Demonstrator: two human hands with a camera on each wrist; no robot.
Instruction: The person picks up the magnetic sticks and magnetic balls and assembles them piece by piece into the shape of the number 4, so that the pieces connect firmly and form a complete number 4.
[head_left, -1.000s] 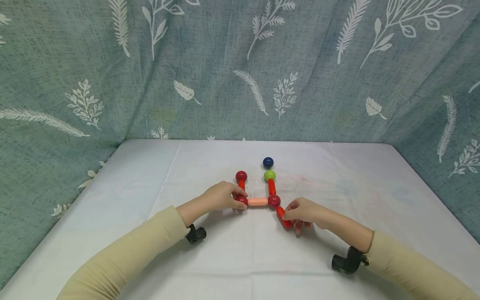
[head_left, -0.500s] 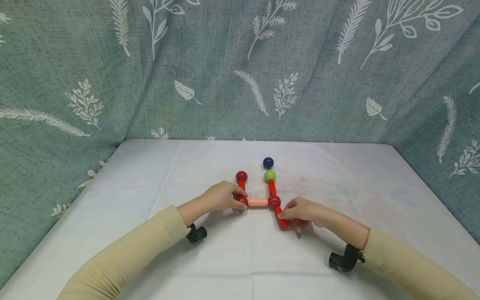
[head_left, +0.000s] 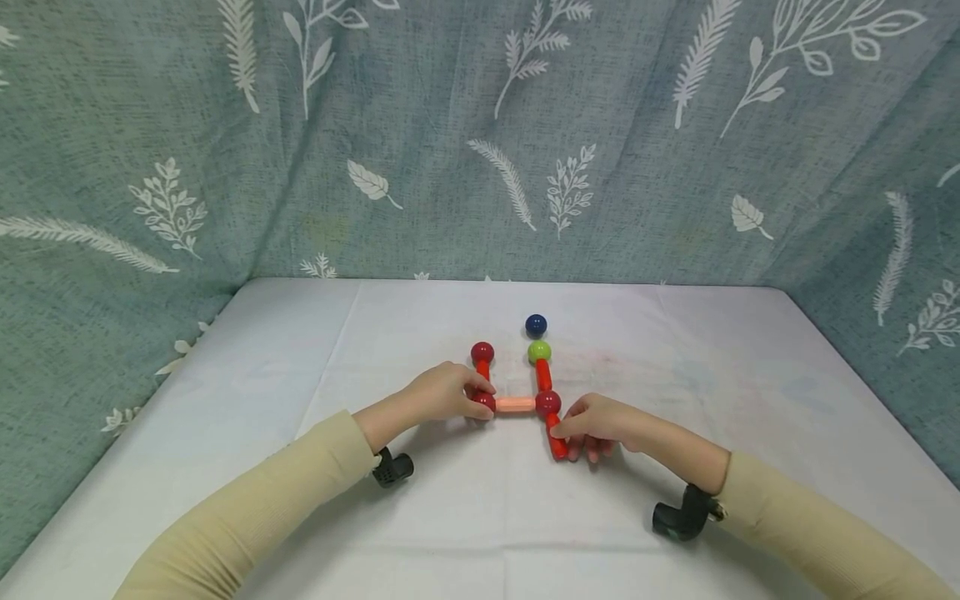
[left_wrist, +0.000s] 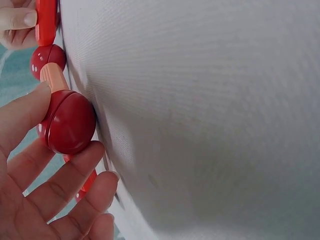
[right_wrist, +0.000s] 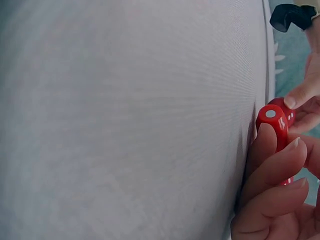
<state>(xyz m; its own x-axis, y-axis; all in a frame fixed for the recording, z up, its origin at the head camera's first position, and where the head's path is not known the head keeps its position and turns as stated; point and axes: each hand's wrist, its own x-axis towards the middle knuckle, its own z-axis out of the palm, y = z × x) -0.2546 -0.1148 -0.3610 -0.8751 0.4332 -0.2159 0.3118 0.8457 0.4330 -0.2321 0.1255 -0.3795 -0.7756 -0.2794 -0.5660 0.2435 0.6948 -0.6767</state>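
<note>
My left hand grips a red ball between thumb and fingers. A peach ribbed rod runs from that ball to a second red ball. With thumb and fingers, my right hand pinches a red rod, whose far end meets the second ball. Its near end shows a round silvery disc in the right wrist view. Beyond each gripped corner a red rod leads away: the right one to a lime green ball, the left one, partly hidden by my hand, to another red ball.
A dark blue ball lies just behind the lime green one. White cloth covers the table, and a blue-green leaf-patterned curtain hangs behind it. Each wrist carries a black camera.
My right hand has moved left with the red rod. The rod, at first slanted and slightly apart from the second red ball, now meets it and points more straight toward me. My left hand stays put.
</note>
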